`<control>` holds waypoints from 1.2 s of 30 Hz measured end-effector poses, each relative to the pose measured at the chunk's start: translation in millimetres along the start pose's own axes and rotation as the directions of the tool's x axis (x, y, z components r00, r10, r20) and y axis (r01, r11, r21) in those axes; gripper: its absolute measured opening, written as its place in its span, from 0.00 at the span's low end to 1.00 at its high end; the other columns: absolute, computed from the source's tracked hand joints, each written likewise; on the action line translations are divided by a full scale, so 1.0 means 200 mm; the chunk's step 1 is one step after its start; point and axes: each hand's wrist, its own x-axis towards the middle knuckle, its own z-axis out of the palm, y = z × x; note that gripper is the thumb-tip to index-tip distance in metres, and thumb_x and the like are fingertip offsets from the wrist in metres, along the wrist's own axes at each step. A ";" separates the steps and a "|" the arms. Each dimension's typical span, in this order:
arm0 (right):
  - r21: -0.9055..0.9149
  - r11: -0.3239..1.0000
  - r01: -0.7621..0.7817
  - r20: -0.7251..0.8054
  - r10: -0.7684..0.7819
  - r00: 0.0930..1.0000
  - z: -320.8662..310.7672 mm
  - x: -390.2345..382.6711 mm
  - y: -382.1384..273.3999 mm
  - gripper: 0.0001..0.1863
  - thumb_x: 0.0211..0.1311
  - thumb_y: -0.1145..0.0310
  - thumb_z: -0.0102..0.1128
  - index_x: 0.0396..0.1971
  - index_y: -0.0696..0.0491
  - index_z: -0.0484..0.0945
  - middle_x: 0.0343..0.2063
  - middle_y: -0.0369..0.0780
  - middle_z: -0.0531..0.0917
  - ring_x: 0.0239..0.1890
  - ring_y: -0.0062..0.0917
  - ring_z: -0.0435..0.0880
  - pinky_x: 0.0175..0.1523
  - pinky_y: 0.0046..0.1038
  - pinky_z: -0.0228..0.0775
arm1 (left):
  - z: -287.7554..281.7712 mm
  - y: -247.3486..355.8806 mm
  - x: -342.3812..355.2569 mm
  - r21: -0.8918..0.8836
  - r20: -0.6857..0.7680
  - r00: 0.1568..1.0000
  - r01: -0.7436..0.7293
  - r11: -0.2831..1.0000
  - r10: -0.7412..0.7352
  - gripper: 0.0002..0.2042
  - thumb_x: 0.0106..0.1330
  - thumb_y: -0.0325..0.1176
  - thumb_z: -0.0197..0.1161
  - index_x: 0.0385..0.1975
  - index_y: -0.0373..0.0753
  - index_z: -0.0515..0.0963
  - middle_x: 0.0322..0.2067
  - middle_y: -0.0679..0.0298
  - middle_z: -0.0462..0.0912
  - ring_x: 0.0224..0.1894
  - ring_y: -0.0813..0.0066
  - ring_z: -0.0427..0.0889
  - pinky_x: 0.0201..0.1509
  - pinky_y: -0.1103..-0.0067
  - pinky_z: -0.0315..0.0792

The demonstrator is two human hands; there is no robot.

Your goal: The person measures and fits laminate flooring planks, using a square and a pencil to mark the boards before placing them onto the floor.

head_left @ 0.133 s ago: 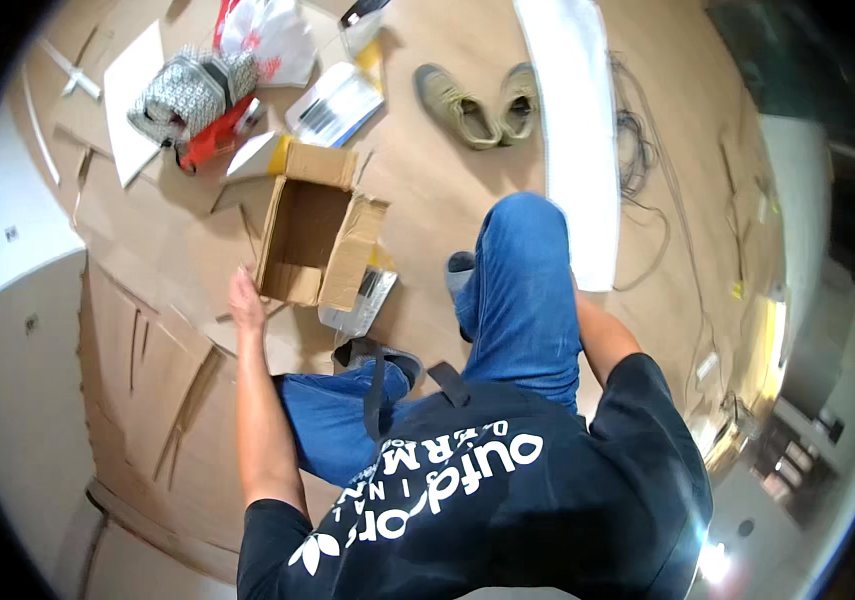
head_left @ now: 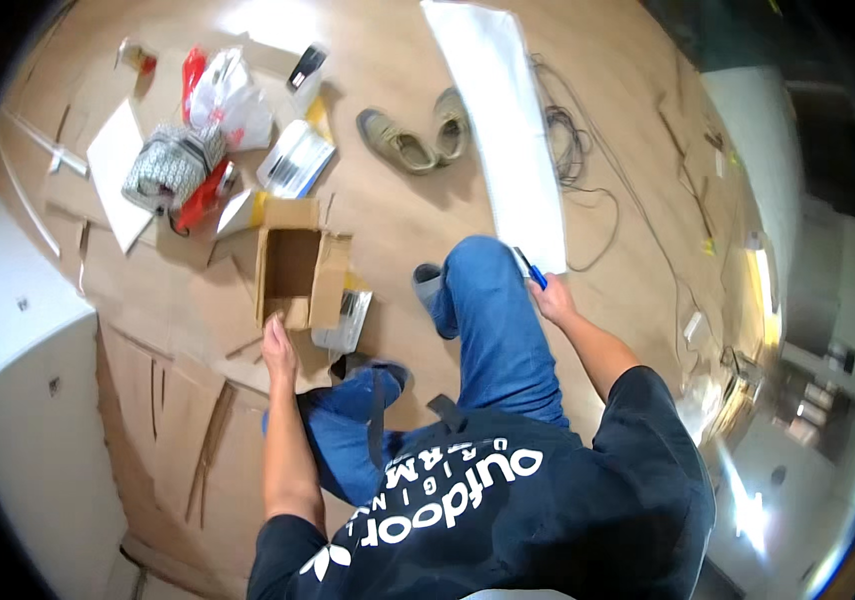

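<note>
My left hand (head_left: pixel 279 343) grips the near left corner of an open brown cardboard box (head_left: pixel 330 280), its flaps spread. My right hand (head_left: pixel 553 298) is closed on a blue-handled tool (head_left: pixel 538 280), apparently a knife with its dark end pointing forward, beside my raised right knee. A long white strip (head_left: pixel 508 130) lies just beyond that hand. A printed silver-white package (head_left: pixel 348 325) lies under the box's right side.
Olive shoes (head_left: pixel 398 140), coiled cables (head_left: pixel 566 145), a patterned bundle (head_left: pixel 170 170), plastic bags (head_left: pixel 230 100), packaging (head_left: pixel 293 160) and a white board (head_left: pixel 113 165) lie on the cardboard-covered floor (head_left: pixel 628 300). A white block with sockets (head_left: pixel 28 400) stands at left, several cardboard pieces beside it.
The view has shifted, so floor items sit lower and partly leftward. My right hand has come out from behind my knee, showing the blue tool. My left hand stays at the box.
</note>
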 end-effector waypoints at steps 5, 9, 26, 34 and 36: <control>0.307 0.934 -0.182 0.034 0.181 0.983 -0.76 -0.60 0.03 0.25 0.73 0.45 0.50 0.33 0.55 0.79 0.16 0.42 0.80 0.18 0.32 0.83 0.26 0.36 0.76 | -0.11 0.97 -0.46 -0.076 0.160 0.987 0.039 0.996 -0.027 0.21 0.81 0.43 0.45 0.50 0.31 0.79 0.34 0.54 0.83 0.37 0.61 0.80 0.46 0.70 0.74; 0.502 0.825 -0.259 0.140 0.218 0.966 -0.78 -1.34 0.18 0.24 0.73 0.48 0.48 0.33 0.57 0.78 0.19 0.46 0.81 0.18 0.36 0.83 0.28 0.40 0.76 | -0.26 1.43 -0.78 0.084 0.488 0.848 -0.279 0.957 0.205 0.20 0.79 0.43 0.46 0.50 0.34 0.79 0.41 0.46 0.84 0.45 0.48 0.82 0.51 0.62 0.74; 0.623 0.329 -0.710 0.200 0.810 0.551 -0.01 -2.98 1.78 0.27 0.61 0.51 0.62 0.47 0.60 0.78 0.43 0.59 0.84 0.50 0.54 0.83 0.53 0.49 0.75 | -0.17 2.00 -0.83 0.229 0.395 0.915 -0.007 0.973 -0.086 0.13 0.73 0.41 0.57 0.35 0.37 0.79 0.24 0.66 0.77 0.15 0.76 0.72 0.16 0.74 0.68; 0.727 0.437 -0.530 -0.004 0.774 0.633 -0.75 -2.62 2.57 0.19 0.64 0.57 0.59 0.44 0.58 0.77 0.37 0.58 0.84 0.44 0.57 0.83 0.48 0.50 0.76 | 1.14 2.45 -1.79 0.385 0.730 0.682 -0.478 0.789 0.056 0.21 0.73 0.48 0.54 0.42 0.33 0.83 0.36 0.45 0.86 0.40 0.52 0.85 0.45 0.63 0.76; 0.745 0.447 -0.495 0.003 0.740 0.673 -0.81 -2.49 2.76 0.18 0.64 0.57 0.59 0.42 0.58 0.77 0.37 0.58 0.84 0.43 0.57 0.83 0.47 0.50 0.75 | 1.43 2.76 -2.13 0.328 0.864 0.502 -0.499 0.802 -0.041 0.21 0.71 0.48 0.56 0.40 0.33 0.82 0.35 0.46 0.86 0.39 0.53 0.85 0.44 0.63 0.75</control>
